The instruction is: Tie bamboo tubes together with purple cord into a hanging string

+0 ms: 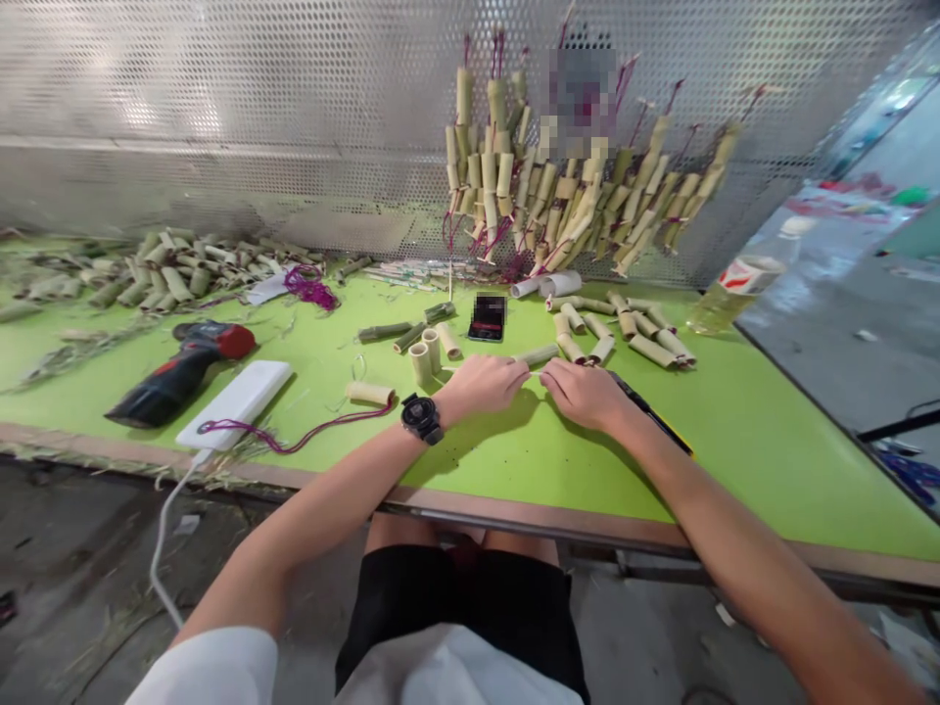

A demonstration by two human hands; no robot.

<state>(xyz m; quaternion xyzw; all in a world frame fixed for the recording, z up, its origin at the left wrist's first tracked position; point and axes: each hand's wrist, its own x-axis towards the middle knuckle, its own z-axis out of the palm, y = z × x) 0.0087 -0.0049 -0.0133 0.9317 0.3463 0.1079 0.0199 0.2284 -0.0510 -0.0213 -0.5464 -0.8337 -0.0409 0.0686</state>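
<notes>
One thin stick [536, 374] spanned the small gap between the left hand [485, 380] and the right hand [582, 392], over the table [771, 450]; each hand had its grip closed on it. Two tubes [420, 366] stood upright near the left wrist, which wore one watch [421, 418]; one black-and-yellow tool [655, 415] lay beside the right forearm. Behind were one phone [487, 321] and two white rolls [561, 285]; farther left, one drill [176, 372] and one power bank [246, 395]; far right, one bottle [749, 276].
</notes>
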